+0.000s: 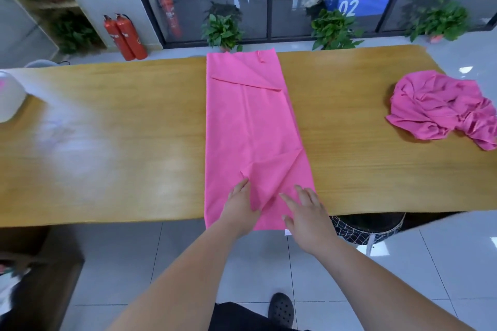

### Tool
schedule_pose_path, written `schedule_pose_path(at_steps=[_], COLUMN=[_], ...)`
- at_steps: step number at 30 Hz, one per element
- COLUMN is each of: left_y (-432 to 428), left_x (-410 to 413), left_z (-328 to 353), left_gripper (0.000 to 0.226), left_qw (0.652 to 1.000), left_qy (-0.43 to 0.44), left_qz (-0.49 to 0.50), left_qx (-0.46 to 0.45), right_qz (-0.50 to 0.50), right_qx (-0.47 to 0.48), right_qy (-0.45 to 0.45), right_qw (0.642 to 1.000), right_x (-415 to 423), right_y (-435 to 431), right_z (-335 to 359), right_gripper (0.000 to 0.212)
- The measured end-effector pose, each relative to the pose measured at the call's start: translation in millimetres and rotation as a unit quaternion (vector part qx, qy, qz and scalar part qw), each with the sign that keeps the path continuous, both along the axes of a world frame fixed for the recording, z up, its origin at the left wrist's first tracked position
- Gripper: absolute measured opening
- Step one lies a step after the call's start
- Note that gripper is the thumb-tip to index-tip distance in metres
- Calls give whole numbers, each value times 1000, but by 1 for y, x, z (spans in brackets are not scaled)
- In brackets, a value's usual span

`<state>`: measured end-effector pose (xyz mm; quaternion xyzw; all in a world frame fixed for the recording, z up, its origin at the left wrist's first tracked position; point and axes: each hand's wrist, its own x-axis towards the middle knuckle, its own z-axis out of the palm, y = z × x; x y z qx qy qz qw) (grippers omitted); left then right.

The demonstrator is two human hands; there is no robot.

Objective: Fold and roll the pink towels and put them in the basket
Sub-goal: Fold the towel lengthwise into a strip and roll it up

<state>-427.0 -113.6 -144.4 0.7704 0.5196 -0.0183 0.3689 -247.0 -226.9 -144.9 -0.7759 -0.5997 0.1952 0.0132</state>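
A pink towel (250, 121) lies folded into a long strip across the wooden table (107, 129), from the far edge to the near edge, where its end hangs over slightly. My left hand (240, 207) rests flat on the near end of the strip, fingers straight. My right hand (309, 212) lies beside it with spread fingers on the towel's near right corner. A diagonal crease runs between the two hands. A second pink towel (441, 107) sits crumpled at the table's right end. A white basket (9, 97) stands at the table's left end, cut off by the frame.
A dark stool with a netted cover (368, 228) stands under the table's near right edge. A brown cabinet (40, 271) is at my lower left. Potted plants (223, 29), fire extinguishers (126, 37) and glass walls lie beyond the table.
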Motion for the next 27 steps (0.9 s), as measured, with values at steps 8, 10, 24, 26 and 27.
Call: schedule_pose_path(at_steps=[8,10,24,26,27], left_y=[-31,-45,-47,-42,-41], left_x=[12,17,-53,-60,-63], left_z=[17,18,2,-3,-5], left_gripper=[92,91,77,82,86], left_qw=[994,977,969,965,962], left_qy=[-83,-74,96,120,132], left_qz=[-52,-176,-139,-111,-98], left_qx=[41,96,181,204,220], right_qz=[-76,-188,-409,-364,-336], right_qx=[98,158,173,231,251], right_qy=[95,191,340,380,399], right_qw=[988,950,829,818,815], right_x=[12,11,15,12,9], right_y=[-3,-1,15,25,27], right_z=[-1,3,17,29,34], right_gripper=[49,46,38,33,32])
